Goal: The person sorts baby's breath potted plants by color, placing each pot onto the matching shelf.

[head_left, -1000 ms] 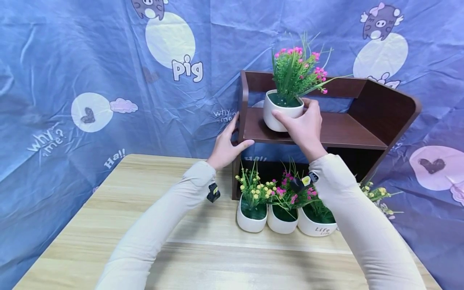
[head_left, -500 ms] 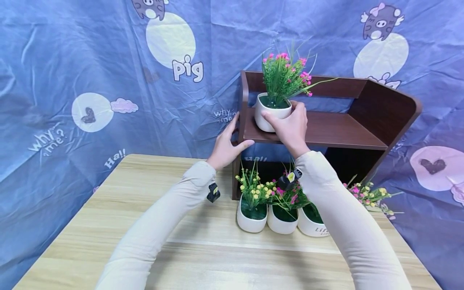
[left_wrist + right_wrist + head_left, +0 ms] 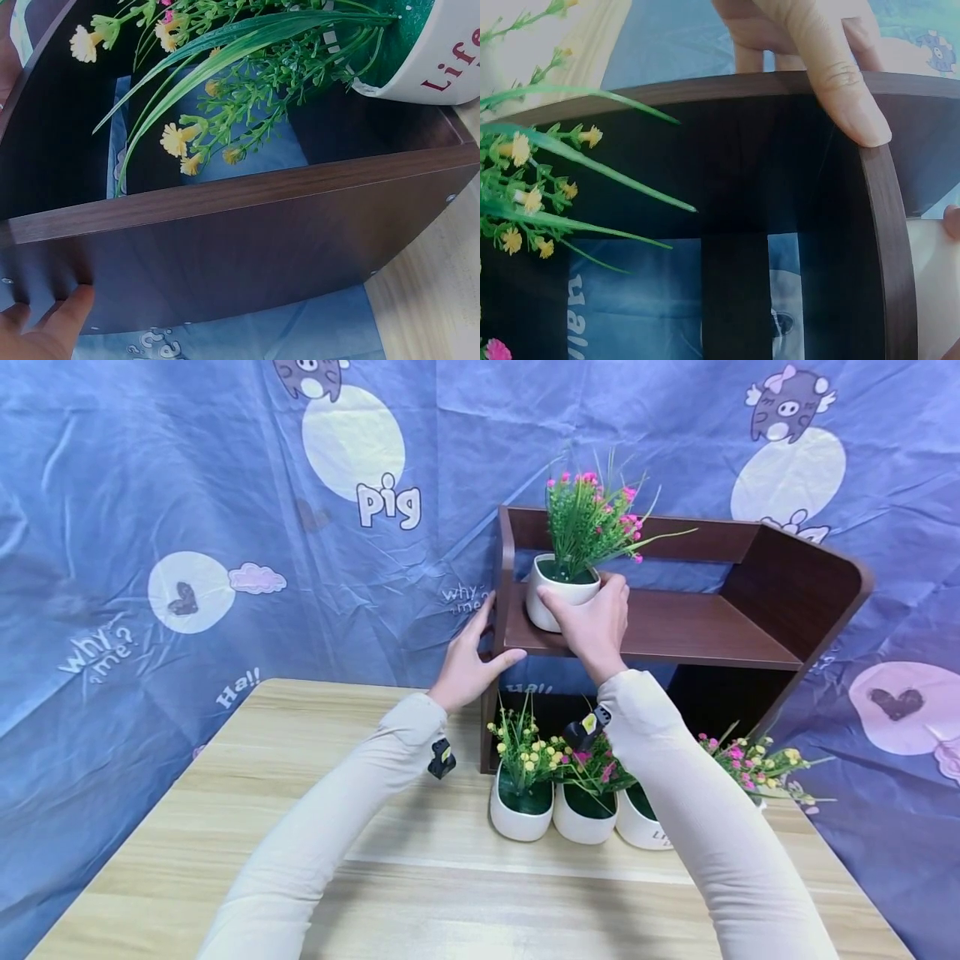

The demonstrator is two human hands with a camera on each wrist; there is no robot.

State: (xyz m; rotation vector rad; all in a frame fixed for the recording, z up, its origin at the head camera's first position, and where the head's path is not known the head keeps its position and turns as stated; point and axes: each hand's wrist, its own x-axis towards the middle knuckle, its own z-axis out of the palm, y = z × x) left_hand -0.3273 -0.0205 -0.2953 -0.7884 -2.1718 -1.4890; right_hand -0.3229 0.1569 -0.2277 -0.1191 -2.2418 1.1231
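Note:
A white pot of artificial grass and pink flowers (image 3: 573,539) stands upright at the left end of the dark brown shelf's (image 3: 705,622) upper board. My right hand (image 3: 596,618) grips this pot from the right, thumb across its front; the far fingers are partly hidden. Against the shelf's left side panel rests my left hand (image 3: 468,668), its fingers straight along the outside and its thumb on the board's front edge. The left wrist view shows those fingers (image 3: 71,315) touching the panel. In the right wrist view, the left thumb (image 3: 840,90) presses over the board's corner.
Several more white flowerpots stand before the shelf, including one with yellow flowers (image 3: 522,818) and one with magenta flowers (image 3: 585,822). A "Life" pot (image 3: 637,827) is partly behind my right sleeve. The wooden table (image 3: 225,777) meets a blue printed cloth (image 3: 187,485) behind.
My right hand has carried the pink-flowered pot leftward and slightly down to the left end of the upper board. It barely moves in the last half second. My left hand stays put.

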